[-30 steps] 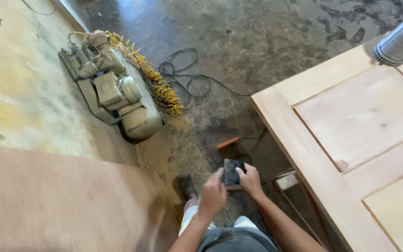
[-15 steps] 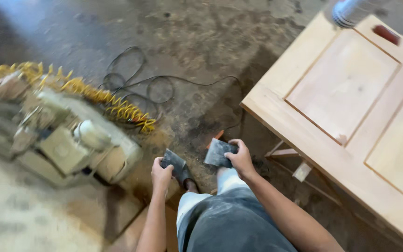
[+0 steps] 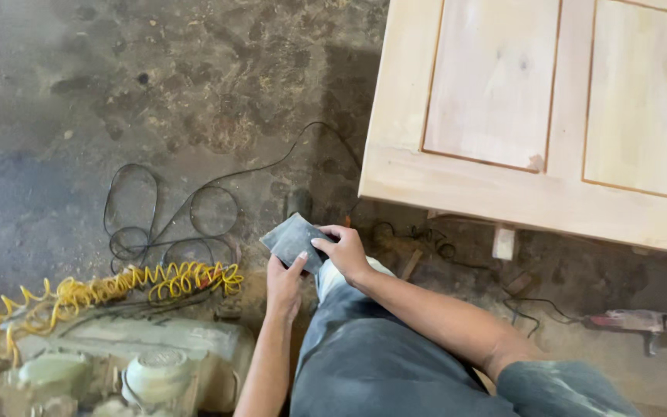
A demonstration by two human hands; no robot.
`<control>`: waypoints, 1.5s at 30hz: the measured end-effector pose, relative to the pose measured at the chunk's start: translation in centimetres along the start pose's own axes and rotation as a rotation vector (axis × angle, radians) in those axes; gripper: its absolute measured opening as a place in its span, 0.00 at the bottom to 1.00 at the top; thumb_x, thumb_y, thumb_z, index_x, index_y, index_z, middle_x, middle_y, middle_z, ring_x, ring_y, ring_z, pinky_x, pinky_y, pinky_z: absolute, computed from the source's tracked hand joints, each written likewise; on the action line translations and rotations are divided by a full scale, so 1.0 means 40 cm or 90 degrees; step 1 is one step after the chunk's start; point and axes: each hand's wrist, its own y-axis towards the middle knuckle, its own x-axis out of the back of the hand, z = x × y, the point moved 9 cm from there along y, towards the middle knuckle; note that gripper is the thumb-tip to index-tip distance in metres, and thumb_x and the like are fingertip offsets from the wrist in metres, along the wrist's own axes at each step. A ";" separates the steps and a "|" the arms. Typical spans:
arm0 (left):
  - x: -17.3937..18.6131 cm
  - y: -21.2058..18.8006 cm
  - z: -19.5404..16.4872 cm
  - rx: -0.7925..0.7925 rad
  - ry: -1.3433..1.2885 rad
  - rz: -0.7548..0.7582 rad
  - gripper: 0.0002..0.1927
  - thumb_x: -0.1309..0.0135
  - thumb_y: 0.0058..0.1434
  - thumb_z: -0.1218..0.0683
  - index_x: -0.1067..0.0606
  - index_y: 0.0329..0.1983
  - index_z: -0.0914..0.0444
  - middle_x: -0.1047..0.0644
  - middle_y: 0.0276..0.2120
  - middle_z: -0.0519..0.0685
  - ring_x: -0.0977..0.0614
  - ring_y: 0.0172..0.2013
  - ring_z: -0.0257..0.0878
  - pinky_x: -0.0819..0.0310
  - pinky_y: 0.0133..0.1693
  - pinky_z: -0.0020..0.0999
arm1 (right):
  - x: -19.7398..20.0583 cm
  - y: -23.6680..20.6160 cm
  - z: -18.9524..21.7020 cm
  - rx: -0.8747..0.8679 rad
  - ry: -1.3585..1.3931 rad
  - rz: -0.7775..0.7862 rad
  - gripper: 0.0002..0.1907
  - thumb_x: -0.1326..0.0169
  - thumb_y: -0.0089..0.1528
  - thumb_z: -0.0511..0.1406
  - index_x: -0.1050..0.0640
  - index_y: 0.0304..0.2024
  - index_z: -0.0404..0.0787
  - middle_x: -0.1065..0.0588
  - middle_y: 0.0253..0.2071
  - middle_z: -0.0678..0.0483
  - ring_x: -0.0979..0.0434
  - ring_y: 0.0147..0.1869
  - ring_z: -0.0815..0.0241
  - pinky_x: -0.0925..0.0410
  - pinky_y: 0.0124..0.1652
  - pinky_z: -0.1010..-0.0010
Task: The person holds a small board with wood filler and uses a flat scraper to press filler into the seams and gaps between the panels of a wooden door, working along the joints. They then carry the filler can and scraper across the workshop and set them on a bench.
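Both my hands hold one dark grey sheet of sandpaper (image 3: 293, 239) low in front of me, above the floor. My left hand (image 3: 284, 283) grips its near edge from below. My right hand (image 3: 347, 252) pinches its right side with thumb and fingers. A pale unfinished wooden panel door (image 3: 534, 116) lies flat on supports just right of and beyond my hands. My grey trousers (image 3: 364, 347) fill the bottom of the view.
A black cord (image 3: 171, 220) lies coiled on the dusty concrete floor. A coiled yellow air hose (image 3: 110, 289) runs to a dusty compressor (image 3: 125, 367) at bottom left. A power tool (image 3: 642, 324) lies on the floor at right, under the door's edge.
The view has swung, so the door sits at top right and the compressor at bottom left. Two pieces held apart before are now one sheet held together by both hands.
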 end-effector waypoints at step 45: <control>-1.245 1.938 -0.715 0.267 0.497 0.521 0.14 0.51 0.69 0.49 0.23 0.42 0.64 0.17 0.36 0.52 0.17 0.32 0.39 0.25 0.34 0.34 | 0.990 1.401 0.663 0.017 0.097 -0.984 0.10 0.42 0.65 0.35 0.20 0.39 0.32 0.24 0.30 0.54 0.28 0.30 0.66 0.35 0.31 0.73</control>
